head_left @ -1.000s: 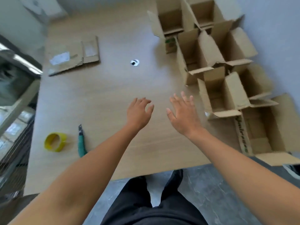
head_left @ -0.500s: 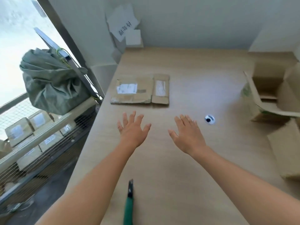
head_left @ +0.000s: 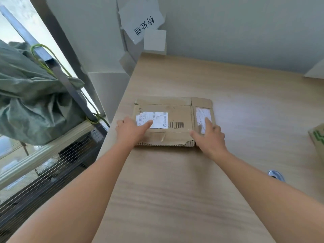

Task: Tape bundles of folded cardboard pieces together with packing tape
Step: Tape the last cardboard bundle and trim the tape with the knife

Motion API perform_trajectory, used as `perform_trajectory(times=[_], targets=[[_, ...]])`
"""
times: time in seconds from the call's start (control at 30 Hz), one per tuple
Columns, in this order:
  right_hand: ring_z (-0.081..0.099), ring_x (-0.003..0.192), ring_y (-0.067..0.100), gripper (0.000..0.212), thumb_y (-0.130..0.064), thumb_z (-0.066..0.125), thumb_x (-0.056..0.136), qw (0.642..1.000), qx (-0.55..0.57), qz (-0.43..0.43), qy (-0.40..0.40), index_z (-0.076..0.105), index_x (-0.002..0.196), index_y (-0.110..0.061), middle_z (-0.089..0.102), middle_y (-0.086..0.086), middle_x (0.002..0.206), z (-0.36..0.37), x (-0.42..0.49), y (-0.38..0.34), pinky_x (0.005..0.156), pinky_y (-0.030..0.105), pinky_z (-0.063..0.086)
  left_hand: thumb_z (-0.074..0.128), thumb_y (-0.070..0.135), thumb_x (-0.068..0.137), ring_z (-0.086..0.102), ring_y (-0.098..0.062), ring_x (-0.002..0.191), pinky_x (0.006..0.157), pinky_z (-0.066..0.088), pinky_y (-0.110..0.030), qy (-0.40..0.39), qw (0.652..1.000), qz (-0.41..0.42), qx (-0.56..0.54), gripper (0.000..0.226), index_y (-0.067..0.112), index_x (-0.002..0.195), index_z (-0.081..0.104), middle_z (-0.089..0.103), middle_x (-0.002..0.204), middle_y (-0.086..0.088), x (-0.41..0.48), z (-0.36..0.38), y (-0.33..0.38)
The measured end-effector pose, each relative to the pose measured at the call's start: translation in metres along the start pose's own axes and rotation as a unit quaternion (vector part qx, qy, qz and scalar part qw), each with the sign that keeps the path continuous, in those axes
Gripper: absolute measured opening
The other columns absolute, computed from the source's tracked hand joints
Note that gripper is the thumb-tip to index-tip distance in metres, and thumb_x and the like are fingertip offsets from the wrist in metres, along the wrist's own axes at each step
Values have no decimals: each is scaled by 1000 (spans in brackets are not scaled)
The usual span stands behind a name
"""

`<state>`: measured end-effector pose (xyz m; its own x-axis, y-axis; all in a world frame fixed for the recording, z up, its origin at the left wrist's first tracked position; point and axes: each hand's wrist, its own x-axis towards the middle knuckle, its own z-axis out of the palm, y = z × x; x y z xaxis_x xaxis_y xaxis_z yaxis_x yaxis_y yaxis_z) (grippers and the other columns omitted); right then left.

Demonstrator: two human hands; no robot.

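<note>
Folded cardboard [head_left: 177,111] lies flat on the table [head_left: 175,190], close to the left edge, nearer the far left corner than the near one. It looks like stacked layers, with corrugated edges showing along the near side. On top are a white shipping label [head_left: 159,118], a printed barcode [head_left: 176,124] beside it, and a second, worn label [head_left: 201,114] on the narrower right panel.

Left hand [head_left: 131,130] sits at the near left corner of the cardboard. Its thumb is stretched onto the white label and its fingers are bent down over the left side, gripping that edge. Right hand [head_left: 210,137] is on the near right corner. Its thumb and forefinger lie flat on top, with the forefinger on the worn label, and the other fingers drop past the right side. Cannot tell if it actually clamps. Both forearms are bare.

Small shiny blue-silver object [head_left: 276,174] on the table toward the right edge, too blurred to identify. Corner of a box with green print [head_left: 318,137] at the right edge. Paper sheets [head_left: 142,20] are stuck on the wall past the far left corner, one with handwriting. Green sack [head_left: 35,102] rests on a railing beyond the left edge.
</note>
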<state>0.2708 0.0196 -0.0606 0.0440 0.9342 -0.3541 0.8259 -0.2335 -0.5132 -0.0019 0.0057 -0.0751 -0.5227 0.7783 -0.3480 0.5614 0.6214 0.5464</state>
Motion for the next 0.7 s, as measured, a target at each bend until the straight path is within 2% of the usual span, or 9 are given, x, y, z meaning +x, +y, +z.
perform_trajectory(times=[0.07,0.1,0.17,0.2,0.3,0.43,0.53,0.63,0.7], targets=[[26,143,36,93,-73,52,88,998,44,19,37,9,160,-33,24,12,157,0,-6,4,116,53,29,70,70,76,52,-21,91,84,45,-38,-31,997,-26,-63,80,15,129,46,34,125,-5,-8,0,-4],[27,142,36,94,-75,52,86,996,69,24,42,8,160,-36,24,11,155,-1,-12,9,115,53,30,73,66,77,51,-19,87,81,43,-36,-37,995,-23,-95,76,18,129,44,33,122,-2,-15,0,-7],[27,142,35,99,-79,55,81,993,109,22,32,4,159,-44,24,8,150,-5,-30,20,113,55,31,78,56,79,58,-18,94,78,46,-33,-42,986,3,-163,71,21,128,40,44,119,3,-34,2,-16],[27,142,34,103,-81,58,78,991,127,25,25,2,158,-47,24,5,147,-8,-41,27,113,55,31,79,53,79,64,-11,91,72,50,-30,-51,979,7,-198,70,23,127,38,53,115,6,-47,2,-19],[30,143,31,115,-75,73,72,981,192,40,-5,1,158,-49,23,0,145,-21,-87,54,116,52,31,84,45,78,66,10,68,48,50,-15,-92,957,1,-276,68,29,125,38,63,106,12,-97,1,-26],[34,143,20,113,-55,82,77,958,281,21,-58,4,159,-50,23,-6,141,-47,-167,92,121,47,31,84,43,78,68,4,85,59,53,-13,-124,939,9,-322,59,34,122,45,65,114,12,-186,3,-36],[37,140,17,109,-45,79,75,940,334,-14,-63,6,155,-58,24,-4,143,-65,-233,121,117,43,36,82,48,77,63,0,106,83,54,-25,-152,933,38,-325,75,37,139,41,62,125,15,-262,7,-43],[37,145,17,107,-33,76,77,933,344,-61,-84,7,152,-63,25,-7,157,-82,-292,160,118,46,38,79,58,72,59,9,106,88,51,-27,-152,935,77,-311,71,62,130,39,58,124,26,-335,10,-53],[40,143,7,103,-29,78,79,924,357,-97,-98,12,148,-68,30,-20,159,-90,-327,185,115,38,43,74,65,73,63,-4,109,90,54,-35,-167,926,77,-330,63,64,127,40,58,129,17,-379,16,-61]])
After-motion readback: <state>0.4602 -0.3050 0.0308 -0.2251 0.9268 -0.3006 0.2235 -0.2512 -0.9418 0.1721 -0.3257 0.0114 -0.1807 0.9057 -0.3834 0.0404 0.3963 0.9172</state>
